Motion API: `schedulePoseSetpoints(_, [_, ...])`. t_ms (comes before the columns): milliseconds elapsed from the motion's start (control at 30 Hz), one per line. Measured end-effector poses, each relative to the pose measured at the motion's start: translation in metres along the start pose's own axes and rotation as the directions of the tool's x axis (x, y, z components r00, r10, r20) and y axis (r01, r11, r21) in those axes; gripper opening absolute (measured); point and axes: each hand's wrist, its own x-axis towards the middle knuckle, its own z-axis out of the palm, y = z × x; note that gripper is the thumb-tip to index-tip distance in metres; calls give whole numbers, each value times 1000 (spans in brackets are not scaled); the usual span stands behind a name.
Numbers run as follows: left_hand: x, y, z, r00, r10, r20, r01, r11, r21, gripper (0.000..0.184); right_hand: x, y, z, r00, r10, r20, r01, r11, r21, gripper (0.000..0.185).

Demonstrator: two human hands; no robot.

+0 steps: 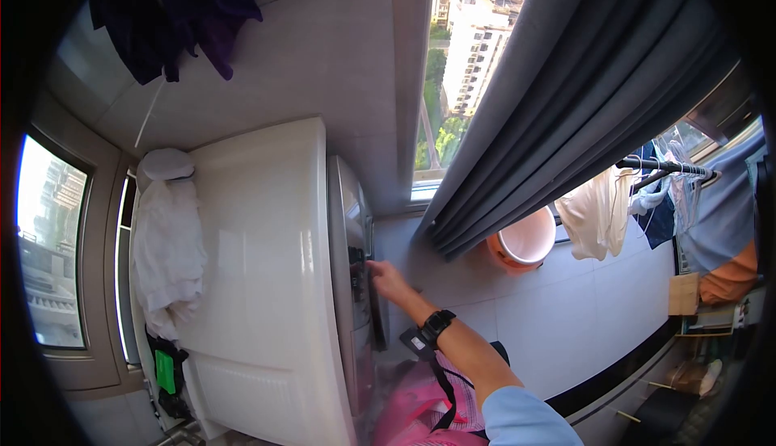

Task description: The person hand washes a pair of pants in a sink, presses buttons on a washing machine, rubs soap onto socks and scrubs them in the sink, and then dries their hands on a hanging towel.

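My right hand (pixel 391 282), below a black wristwatch (pixel 437 326) and a light blue sleeve (pixel 524 418), is at the front edge of a white washing machine (pixel 263 228). Its fingers are curled against the grey front panel (pixel 346 260), beside small dark controls. What the fingertips grip, if anything, is hidden. Under the forearm sits a pink see-through bag or basket (pixel 420 406) with a black strap and a dark tag (pixel 417 344). My left hand is out of view.
White clothing (pixel 167 244) and a green item (pixel 166 372) lie along the machine's back edge. Dark garments (pixel 190 14) hang at upper left. A long grey curtain (pixel 558 115) covers part of the window. An orange-and-white bucket (pixel 524 240) stands near a clothes rack (pixel 667 166).
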Motion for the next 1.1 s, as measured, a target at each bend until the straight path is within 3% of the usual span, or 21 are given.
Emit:
schedulePoseSetpoints(67, [1,-1,1,1000,0,1,0,1000,-2,46,-6,9,1,999,-18,-31,17,1000,-8,43])
schedulePoseSetpoints(167, [0,-2,2,1000,-4,4,4,1000,-5,46,-6,28,6,988,71,139,-78,996,50,44])
schedulePoseSetpoints(267, [2,-3,3,1000,-5,10,5,1000,-2,46,-27,-11,-3,993,41,108,-35,997,-65,44])
schedulePoseSetpoints(567, [3,1,6,1000,-3,27,2,1000,8,47,-20,-12,-6,995,-7,100,7,1000,-1,48])
schedulePoseSetpoints(667, [4,2,6,1000,-5,29,5,1000,6,47,-10,16,3,991,5,136,-22,992,126,49])
schedulePoseSetpoints(800, [2,0,6,999,-4,33,4,1000,1,47,-15,4,1,991,28,127,-35,998,51,48])
schedulePoseSetpoints(867, [-2,-5,5,999,-10,31,10,1000,-4,47,-22,-15,3,993,82,84,-82,997,-7,48])
schedulePoseSetpoints(967, [-8,-19,2,999,-23,33,23,1000,0,47,-23,-4,2,992,25,121,-27,1000,15,47])
schedulePoseSetpoints(1100, [-38,-76,-11,992,-123,31,123,992,18,47,-17,11,3,999,-13,36,9,993,114,47])
